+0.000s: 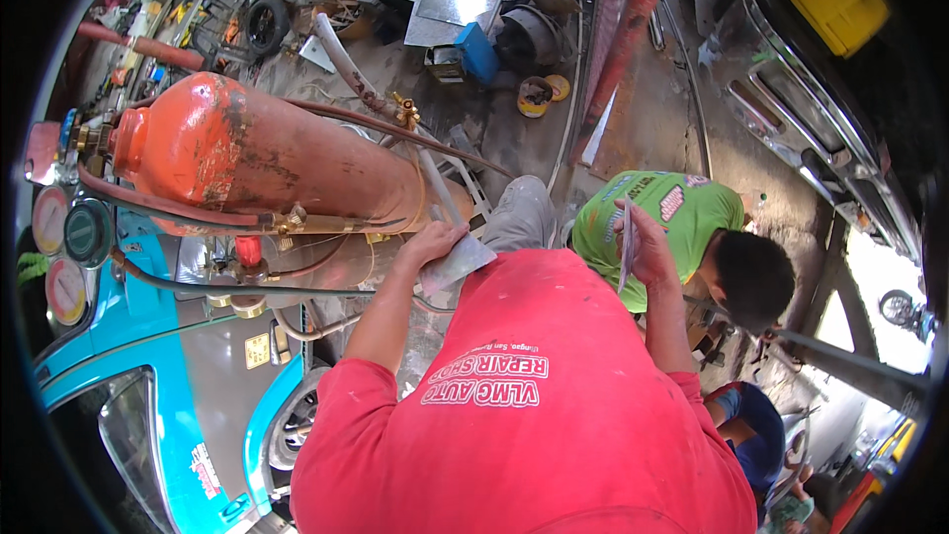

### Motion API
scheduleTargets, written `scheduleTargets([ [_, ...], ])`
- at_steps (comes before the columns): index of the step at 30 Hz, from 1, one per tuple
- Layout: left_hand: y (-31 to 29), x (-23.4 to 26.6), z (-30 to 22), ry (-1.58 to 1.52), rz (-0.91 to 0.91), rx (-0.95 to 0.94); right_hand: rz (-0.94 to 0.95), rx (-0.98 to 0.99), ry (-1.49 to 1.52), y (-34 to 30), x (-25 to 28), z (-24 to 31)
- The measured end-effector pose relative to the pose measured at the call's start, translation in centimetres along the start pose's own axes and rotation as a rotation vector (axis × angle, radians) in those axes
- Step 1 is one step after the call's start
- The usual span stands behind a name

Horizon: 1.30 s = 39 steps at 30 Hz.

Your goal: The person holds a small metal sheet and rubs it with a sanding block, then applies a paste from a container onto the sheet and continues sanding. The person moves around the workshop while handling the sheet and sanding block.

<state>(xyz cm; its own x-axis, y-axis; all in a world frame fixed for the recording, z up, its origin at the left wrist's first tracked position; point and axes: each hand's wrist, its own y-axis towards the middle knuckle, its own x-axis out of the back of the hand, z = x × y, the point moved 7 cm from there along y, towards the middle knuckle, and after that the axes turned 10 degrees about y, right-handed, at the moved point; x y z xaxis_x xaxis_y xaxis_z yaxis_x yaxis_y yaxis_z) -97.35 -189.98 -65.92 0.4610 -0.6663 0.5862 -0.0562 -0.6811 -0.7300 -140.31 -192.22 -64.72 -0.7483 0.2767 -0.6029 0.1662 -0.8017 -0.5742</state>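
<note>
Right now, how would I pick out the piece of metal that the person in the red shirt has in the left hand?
Find the big orange gas cylinder lying across the left of the picture. At its right end, over the red shirt, the left hand grips a flat grey sheet-metal piece. Unlike the narrow strip held edge-on in the right hand, it shows a broad, dull, angular face.
</note>
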Motion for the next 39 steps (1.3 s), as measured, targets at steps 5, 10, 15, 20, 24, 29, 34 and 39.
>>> scheduleTargets([
  [5,0.5,2.5,-2.0,-0.352,0.014,-0.055,0.150,-0.015,-0.116,4.2,-7.3,3.5],
  [10,5.8,8.8,-5.3,-0.583,-0.183,-0.397,0.294,-0.086,-0.260,13.9,-17.6,6.1],
  [15,10.7,19.9,-6.4,-0.802,-0.492,-0.416,0.402,-0.310,-0.287,29.2,-34.0,7.8],
  [20,9.6,32.0,-3.2,-0.952,-0.981,-0.212,0.321,-0.382,-0.219,42.6,-49.1,9.0],
  [24,7.9,40.3,0.3,-1.158,-1.331,-0.271,0.447,-0.331,-0.195,47.8,-55.8,12.6],
  [29,8.7,43.6,4.7,-1.351,-1.239,0.026,0.439,-0.366,-0.277,51.8,-56.3,12.3],
  [34,9.1,44.6,7.2,-1.877,-1.083,-0.150,0.531,-0.611,-0.573,52.7,-54.1,6.8],
  [39,10.6,49.0,10.0,-2.039,-1.139,-0.249,0.677,-1.002,-0.726,54.9,-57.0,1.3],
])
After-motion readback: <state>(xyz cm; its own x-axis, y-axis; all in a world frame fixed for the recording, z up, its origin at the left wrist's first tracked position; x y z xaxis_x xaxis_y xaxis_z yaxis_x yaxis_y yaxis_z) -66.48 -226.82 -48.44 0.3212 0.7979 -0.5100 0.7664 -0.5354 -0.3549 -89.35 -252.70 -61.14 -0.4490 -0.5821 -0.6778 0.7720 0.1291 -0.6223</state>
